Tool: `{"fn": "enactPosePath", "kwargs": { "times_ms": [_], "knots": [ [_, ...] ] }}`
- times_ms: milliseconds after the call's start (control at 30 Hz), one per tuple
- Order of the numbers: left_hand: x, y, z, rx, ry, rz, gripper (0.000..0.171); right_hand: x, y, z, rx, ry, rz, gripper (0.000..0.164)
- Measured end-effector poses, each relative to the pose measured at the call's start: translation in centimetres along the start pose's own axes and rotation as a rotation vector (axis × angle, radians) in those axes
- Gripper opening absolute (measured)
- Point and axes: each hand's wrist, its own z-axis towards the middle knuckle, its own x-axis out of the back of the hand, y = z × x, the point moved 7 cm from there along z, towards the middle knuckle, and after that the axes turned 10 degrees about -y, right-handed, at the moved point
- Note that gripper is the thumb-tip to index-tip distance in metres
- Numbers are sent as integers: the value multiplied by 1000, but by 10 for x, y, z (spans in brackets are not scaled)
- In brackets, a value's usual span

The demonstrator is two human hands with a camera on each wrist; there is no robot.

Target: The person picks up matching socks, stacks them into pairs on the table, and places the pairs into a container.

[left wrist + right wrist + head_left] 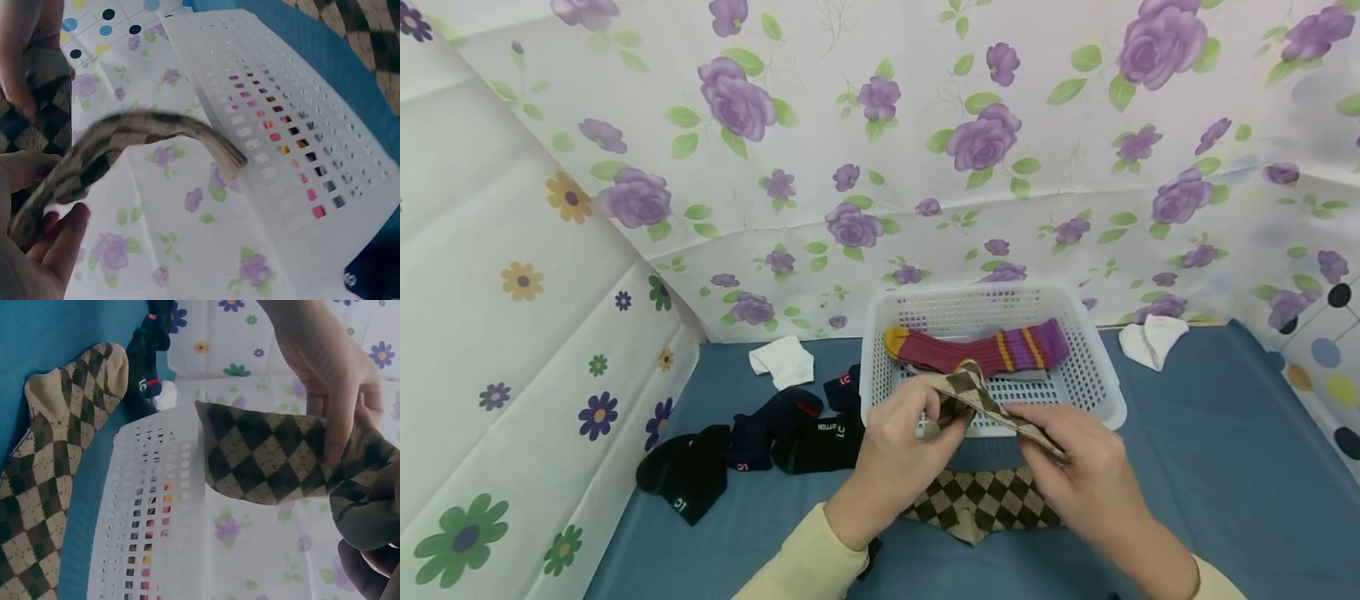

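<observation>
A brown-and-beige argyle sock [979, 398] is stretched between my two hands, above the near rim of the white basket. My left hand [897, 446] pinches it between thumb and fingers at one part. My right hand [1086, 475] grips it farther right, thumb beneath. In the right wrist view the held sock [269, 456] hangs out flat past the left hand [334, 369], its diamond pattern plain. On the table below lies a second argyle sock [1000, 500], partly hidden behind my wrists in the head view; the right wrist view shows its heel and toe.
Inside the white perforated basket [1097, 367] lies a maroon, yellow and purple striped sock [947, 350]. Several dark socks [700, 467] are scattered left of it. One white sock [784, 361] sits back left, another white sock [1152, 340] back right. A flowered curtain [820, 125] rises behind.
</observation>
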Motion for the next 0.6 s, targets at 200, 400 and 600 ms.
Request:
{"fn": "enactPosePath", "kwargs": {
  "times_ms": [200,400,600],
  "knots": [
    [-11,6,11,-6,-151,214,61,-7,-12,7,154,-5,-15,24],
    [-19,-1,13,18,-230,213,15,-18,-5,9,132,-61,57,28],
    [-24,-16,11,110,-299,-55,23,-29,24,6,-84,-151,125,75]
  ]
}}
